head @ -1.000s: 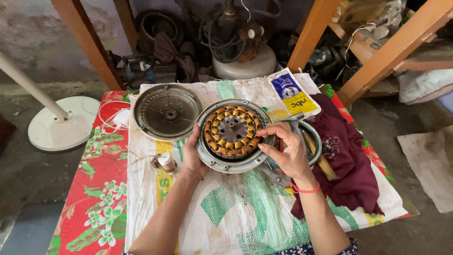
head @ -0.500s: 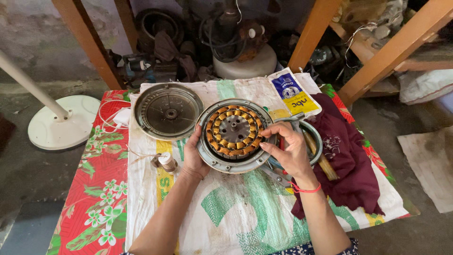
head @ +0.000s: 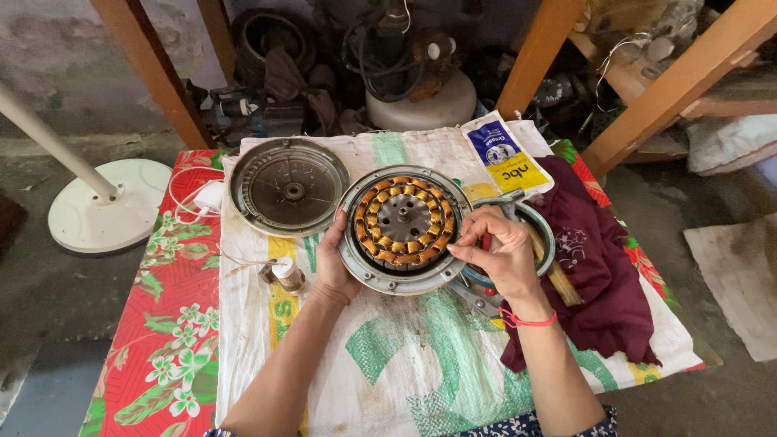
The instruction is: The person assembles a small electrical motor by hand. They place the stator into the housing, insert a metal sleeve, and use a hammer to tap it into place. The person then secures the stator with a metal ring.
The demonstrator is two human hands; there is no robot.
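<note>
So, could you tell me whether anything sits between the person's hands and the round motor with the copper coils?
Nothing visible does. The left hand already cups the motor's left rim, and the right hand's fingers touch the coils at its right edge.

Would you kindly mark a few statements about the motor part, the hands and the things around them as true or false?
1. The left hand grips the left rim of the round motor housing. True.
2. Copper windings fill the housing. True.
3. The right hand lies flat on the maroon cloth. False: its fingertips pinch at the windings' right edge.
4. The round metal cover sits on top of the housing. False: it lies beside it, to the left.
</note>
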